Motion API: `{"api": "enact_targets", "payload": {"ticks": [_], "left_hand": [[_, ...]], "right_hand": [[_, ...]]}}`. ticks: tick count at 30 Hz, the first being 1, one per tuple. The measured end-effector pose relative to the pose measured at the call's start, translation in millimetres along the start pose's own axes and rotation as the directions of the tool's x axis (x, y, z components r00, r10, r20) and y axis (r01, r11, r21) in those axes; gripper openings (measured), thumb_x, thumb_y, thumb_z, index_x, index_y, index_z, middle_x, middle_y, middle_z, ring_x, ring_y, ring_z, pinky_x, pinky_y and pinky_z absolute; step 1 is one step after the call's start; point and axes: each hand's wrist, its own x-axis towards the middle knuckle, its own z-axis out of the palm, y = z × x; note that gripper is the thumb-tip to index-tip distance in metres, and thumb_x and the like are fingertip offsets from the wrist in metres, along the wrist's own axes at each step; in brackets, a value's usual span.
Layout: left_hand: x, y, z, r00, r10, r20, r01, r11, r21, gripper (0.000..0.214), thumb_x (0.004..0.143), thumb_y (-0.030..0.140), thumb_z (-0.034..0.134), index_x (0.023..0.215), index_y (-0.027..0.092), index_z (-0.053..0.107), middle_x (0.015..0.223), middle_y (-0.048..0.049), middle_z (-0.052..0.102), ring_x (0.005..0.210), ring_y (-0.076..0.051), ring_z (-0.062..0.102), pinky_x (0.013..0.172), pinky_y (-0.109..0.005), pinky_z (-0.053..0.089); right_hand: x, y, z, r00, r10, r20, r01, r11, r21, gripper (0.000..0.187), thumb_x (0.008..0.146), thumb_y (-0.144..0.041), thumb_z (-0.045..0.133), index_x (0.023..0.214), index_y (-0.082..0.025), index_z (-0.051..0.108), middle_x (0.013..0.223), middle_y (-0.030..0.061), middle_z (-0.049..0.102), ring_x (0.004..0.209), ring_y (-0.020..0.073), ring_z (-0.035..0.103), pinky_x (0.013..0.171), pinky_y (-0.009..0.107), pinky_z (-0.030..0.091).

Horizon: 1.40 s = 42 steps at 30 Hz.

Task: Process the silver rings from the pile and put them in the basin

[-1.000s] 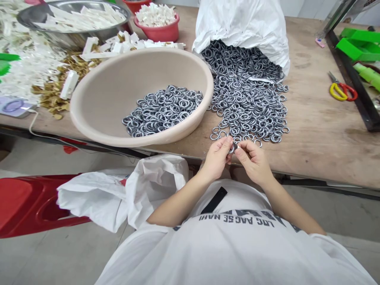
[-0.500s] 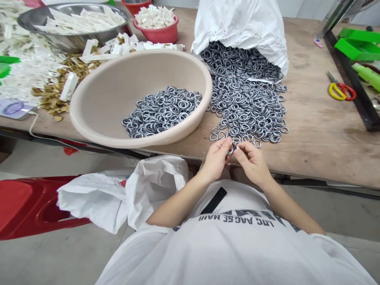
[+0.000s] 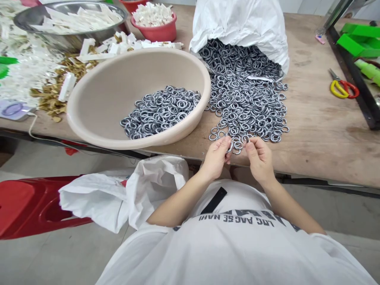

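My left hand (image 3: 216, 156) pinches a small metal ring (image 3: 230, 147) at the table's near edge. A little to its right, my right hand (image 3: 260, 158) has its fingers curled, fingertips touching the near edge of a loose pile of metal rings (image 3: 247, 109) on the wooden table (image 3: 320, 130). The pile spills out of a white sack (image 3: 242, 23) lying on its side. Left of my hands a beige basin (image 3: 109, 93) holds more rings (image 3: 162, 111).
A steel bowl (image 3: 63, 19) and a red bowl (image 3: 154, 27) with white plastic pieces stand at the back left, among brass scraps (image 3: 53, 99). Scissors (image 3: 342, 87) and green parts (image 3: 360, 39) lie at the right. A white bag (image 3: 124, 194) and a red stool (image 3: 32, 204) sit below the table.
My right hand has let go of the ring held between both hands and moved right and up to the pile's edge. The left hand keeps the ring.
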Motion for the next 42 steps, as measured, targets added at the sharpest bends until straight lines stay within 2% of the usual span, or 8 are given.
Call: {"api": "enact_targets", "payload": {"ticks": [3,8,15,19,26,29,34,42], "left_hand": [[0.5,-0.2,0.1,1.0,-0.007,-0.009,0.007,1.0,0.008,0.046,0.087,0.061,0.062,0.076,0.019,0.049,0.056,0.0079,0.039,0.045,-0.006,0.03,0.045,-0.018,0.036],[1.1,-6.7,1.3,0.999,-0.002,-0.039,0.002,1.0,-0.007,0.045,0.084,0.062,0.067,0.08,0.018,0.055,0.06,0.0066,0.041,0.047,-0.006,0.034,0.043,-0.018,0.032],[0.6,-8.2,-1.1,0.999,0.04,-0.007,-0.039,0.997,0.06,0.042,0.087,0.059,0.065,0.086,0.017,0.061,0.059,0.0066,0.04,0.047,-0.006,0.034,0.043,-0.018,0.033],[-0.4,-6.5,-2.8,0.999,0.041,0.011,-0.042,0.996,0.084,0.046,0.084,0.062,0.067,0.081,0.017,0.059,0.059,0.0061,0.041,0.048,-0.006,0.035,0.044,-0.019,0.032],[-0.4,-5.8,-5.3,0.995,0.074,0.063,-0.083,0.984,0.155,0.05,0.084,0.064,0.065,0.071,0.018,0.051,0.057,0.0058,0.043,0.048,-0.007,0.037,0.046,-0.02,0.033],[-0.6,-4.9,-6.0,0.995,0.081,0.062,-0.089,0.986,0.144,0.049,0.086,0.063,0.064,0.072,0.018,0.053,0.058,0.0056,0.043,0.049,-0.007,0.038,0.046,-0.02,0.035],[-0.6,-5.9,-6.8,0.999,0.049,0.02,-0.051,0.994,0.098,0.048,0.083,0.064,0.066,0.078,0.018,0.056,0.06,0.0059,0.043,0.05,-0.007,0.037,0.047,-0.02,0.035],[-0.4,-5.8,-5.4,0.997,0.075,-0.002,-0.074,0.995,0.074,0.047,0.086,0.06,0.065,0.073,0.016,0.056,0.061,0.005,0.043,0.05,-0.006,0.034,0.047,-0.019,0.03]], "right_hand": [[2.1,1.5,-1.1,1.0,0.019,-0.011,-0.018,0.998,0.058,0.027,0.095,-0.052,0.06,0.099,-0.025,0.06,0.087,0.0014,0.061,0.078,0.017,0.056,0.073,0.032,0.049],[2.7,6.7,6.9,0.992,0.068,0.107,-0.071,0.997,0.024,0.041,0.083,-0.049,0.076,0.114,-0.027,0.06,0.102,0.0037,0.067,0.086,0.0201,0.062,0.079,0.037,0.055],[10.4,-1.5,12.8,0.981,0.123,0.152,-0.141,0.984,0.112,0.031,0.083,-0.051,0.075,0.092,-0.026,0.061,0.078,-0.0018,0.063,0.068,0.0161,0.06,0.065,0.033,0.056],[14.6,-5.1,12.4,0.983,0.114,0.142,-0.131,0.985,0.115,0.034,0.082,-0.056,0.075,0.086,-0.025,0.061,0.075,-0.0019,0.062,0.069,0.0163,0.059,0.065,0.032,0.055],[16.4,2.9,8.7,0.992,0.07,0.101,-0.077,0.995,0.07,0.031,0.087,-0.055,0.069,0.087,-0.025,0.06,0.077,-0.0012,0.062,0.07,0.0164,0.057,0.068,0.032,0.049],[10.9,2.0,2.0,0.996,-0.014,0.093,0.017,0.999,-0.03,0.029,0.093,-0.051,0.063,0.087,-0.023,0.06,0.075,-0.0018,0.059,0.068,0.0148,0.053,0.066,0.03,0.043],[0.0,-3.5,-6.9,0.961,-0.147,0.236,0.222,0.917,-0.332,0.034,0.097,-0.045,0.059,0.072,-0.022,0.055,0.062,-0.0037,0.045,0.059,0.013,0.041,0.059,0.03,0.029],[-2.3,-2.3,-3.8,0.942,-0.163,0.293,0.28,0.864,-0.418,0.038,0.097,-0.044,0.06,0.068,-0.021,0.051,0.064,-0.0031,0.044,0.061,0.0131,0.04,0.06,0.03,0.027]]}}
